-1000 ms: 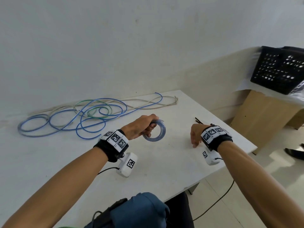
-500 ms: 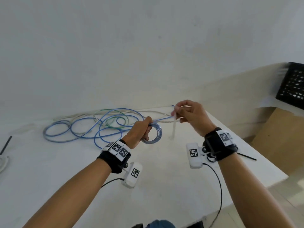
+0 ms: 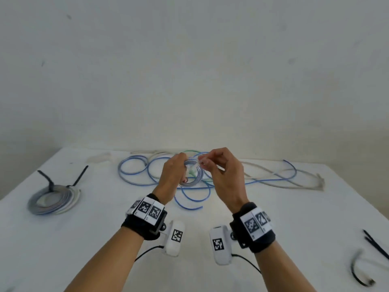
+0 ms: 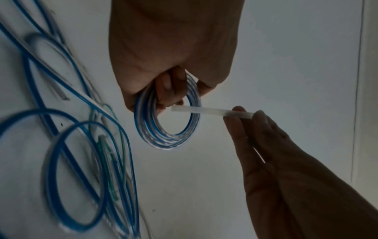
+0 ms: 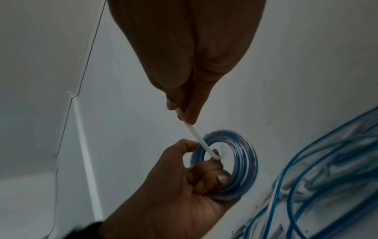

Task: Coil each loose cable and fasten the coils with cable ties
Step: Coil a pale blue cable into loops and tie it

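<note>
I'm now bringing my right hand [image 3: 225, 175] in from the table edge, pinching a white cable tie [image 4: 212, 111], tip entering the blue coil [image 4: 169, 119]. My left hand [image 3: 171, 175] is gripping that coil above the table [image 3: 105, 239]. Fastening is starting. Loose cables [image 3: 263, 175] are lying beyond, uncoiled.

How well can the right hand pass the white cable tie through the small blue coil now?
Probably yes. The right hand pinches the white cable tie, whose free end already points into the open centre of the small blue coil, which the left hand holds up.
</note>
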Demonstrator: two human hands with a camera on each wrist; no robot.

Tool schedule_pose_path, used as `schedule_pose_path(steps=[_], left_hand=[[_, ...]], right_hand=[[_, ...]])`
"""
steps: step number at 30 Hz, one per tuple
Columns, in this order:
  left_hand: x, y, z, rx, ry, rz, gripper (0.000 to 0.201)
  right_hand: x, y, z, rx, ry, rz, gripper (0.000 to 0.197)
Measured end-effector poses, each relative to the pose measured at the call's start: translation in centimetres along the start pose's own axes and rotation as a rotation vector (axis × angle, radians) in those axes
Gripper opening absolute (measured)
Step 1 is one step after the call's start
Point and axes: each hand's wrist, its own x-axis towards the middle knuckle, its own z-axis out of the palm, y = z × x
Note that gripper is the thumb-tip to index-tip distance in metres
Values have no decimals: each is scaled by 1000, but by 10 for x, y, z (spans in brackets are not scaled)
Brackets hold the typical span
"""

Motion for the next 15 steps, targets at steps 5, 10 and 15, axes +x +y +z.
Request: schedule_pose_path(steps=[5, 10, 15], left_hand=[[14, -5, -32, -158, 39, 2, 28], [20, -5, -54, -204, 78, 2, 33], [18, -11, -60, -195, 35, 4, 32]], right_hand=[[-10, 18, 34, -80, -112, -67, 20], [-15, 25, 48, -129, -119, -159, 16], [-19, 30, 60, -220, -160, -284, 31]])
